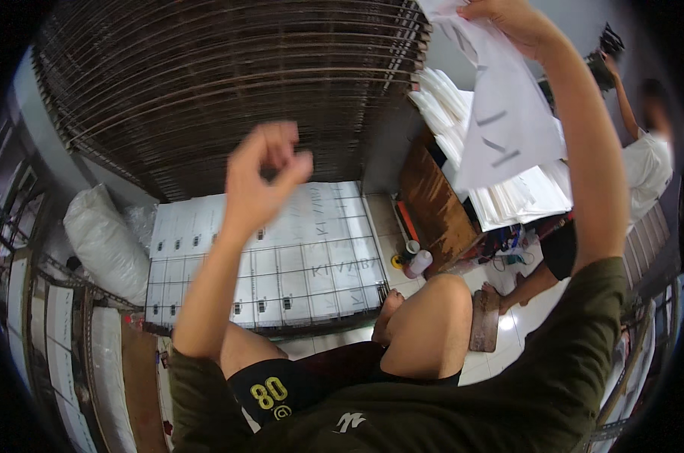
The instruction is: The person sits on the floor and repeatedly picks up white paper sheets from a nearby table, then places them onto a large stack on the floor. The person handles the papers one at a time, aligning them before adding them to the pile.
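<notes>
A white sheet (519, 113) with dark printed letters, either paper or thin plastic, hangs from my right hand (511, 23), which is raised at the top right. My fingers pinch it by its upper edge, and its lower corner dangles over a stack of white sheets (523, 198). My left hand (270, 158) is up in front of the rack, slightly blurred. Its fingers are curled with the thumb apart, and nothing shows in it. Below it, rows of printed white sheets (342, 260) lie under the thin wires of a low wire shelf (236, 326).
Many raised wire shelves (229, 83) of a drying rack rise at the far side. A wooden table (436, 204) bears the stacks. Bottles (419, 263) stand on the floor near a wooden block (485, 323). A plastic-wrapped bundle (104, 238) leans left. Another person (647, 170) stands at right, arm raised.
</notes>
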`<state>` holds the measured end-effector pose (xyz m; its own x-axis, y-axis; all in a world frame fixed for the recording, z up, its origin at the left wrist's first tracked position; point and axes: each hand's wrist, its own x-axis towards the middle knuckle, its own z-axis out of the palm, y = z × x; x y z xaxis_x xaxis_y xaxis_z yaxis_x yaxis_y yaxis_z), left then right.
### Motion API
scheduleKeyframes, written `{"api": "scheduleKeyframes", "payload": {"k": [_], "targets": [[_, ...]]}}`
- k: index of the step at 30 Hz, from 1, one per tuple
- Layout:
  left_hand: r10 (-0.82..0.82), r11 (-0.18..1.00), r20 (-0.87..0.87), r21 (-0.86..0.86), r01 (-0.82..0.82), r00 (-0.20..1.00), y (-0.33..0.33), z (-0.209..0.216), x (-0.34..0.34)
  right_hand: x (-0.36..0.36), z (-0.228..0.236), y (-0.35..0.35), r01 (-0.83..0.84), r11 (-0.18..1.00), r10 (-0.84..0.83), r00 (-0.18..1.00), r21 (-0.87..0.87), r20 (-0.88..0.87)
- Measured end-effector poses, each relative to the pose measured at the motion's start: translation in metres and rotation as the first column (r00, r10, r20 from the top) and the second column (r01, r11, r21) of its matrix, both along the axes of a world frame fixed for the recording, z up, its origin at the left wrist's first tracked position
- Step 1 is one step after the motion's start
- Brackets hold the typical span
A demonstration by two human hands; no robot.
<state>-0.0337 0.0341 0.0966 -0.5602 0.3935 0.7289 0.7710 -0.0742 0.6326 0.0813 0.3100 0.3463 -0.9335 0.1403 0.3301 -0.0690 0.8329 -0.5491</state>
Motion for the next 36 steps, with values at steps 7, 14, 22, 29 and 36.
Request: {"api": "scheduleKeyframes", "payload": {"k": [7, 14, 22, 29, 36], "targets": [[-0.073, 0.991, -0.186, -0.122, 0.051, 0.980, 0.012, 0.215, -0.023, 0.028, 0.048, -0.092, -0.247, 0.958, 0.201, 0.940, 0.145, 0.274], [-0.160, 0.937, -0.062, -0.323, 0.132, 0.985, -0.030, 0.265, 0.006, 0.011, 0.053, -0.105, -0.397, 0.899, 0.372, 0.915, 0.186, 0.157], [-0.122, 0.927, -0.148, -0.371, 0.059, 0.982, -0.049, 0.289, 0.014, 0.010, 0.075, -0.097, -0.439, 0.887, 0.434, 0.898, 0.141, 0.066], [0.017, 0.977, -0.084, -0.209, -0.035, 0.996, -0.080, 0.305, -0.004, 0.023, 0.082, -0.084, -0.213, 0.959, 0.217, 0.976, 0.187, -0.001], [0.078, 0.978, 0.005, -0.196, -0.076, 0.997, -0.101, 0.300, -0.019, 0.016, 0.093, -0.072, -0.187, 0.955, 0.214, 0.972, 0.230, -0.098]]}}
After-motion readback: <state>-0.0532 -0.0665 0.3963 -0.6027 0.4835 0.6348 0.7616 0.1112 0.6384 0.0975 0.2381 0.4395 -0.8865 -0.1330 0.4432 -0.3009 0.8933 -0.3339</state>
